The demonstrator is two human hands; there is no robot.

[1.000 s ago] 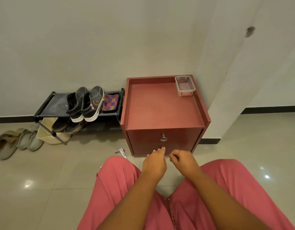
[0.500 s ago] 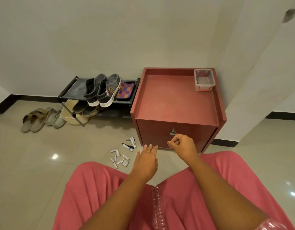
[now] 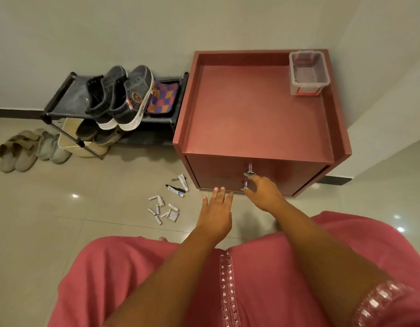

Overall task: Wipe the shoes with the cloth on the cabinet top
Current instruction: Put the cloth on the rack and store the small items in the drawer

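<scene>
**Right hand reaches drawer knob**

Right hand (image 3: 263, 193) has moved up from the lap, fingers now curling at the red cabinet's (image 3: 256, 109) silver knob (image 3: 249, 173). Left hand (image 3: 216, 208) stays flat, holding nothing. Dark canvas shoes (image 3: 120, 97) and checkered cloth (image 3: 163, 97) wait untouched on the black rack (image 3: 62, 100).

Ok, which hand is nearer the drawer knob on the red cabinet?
Right. The right hand is at the drawer knob, fingertips touching or almost touching it. The left hand hovers lower and to the left, fingers straight, apart from the knob.
</scene>
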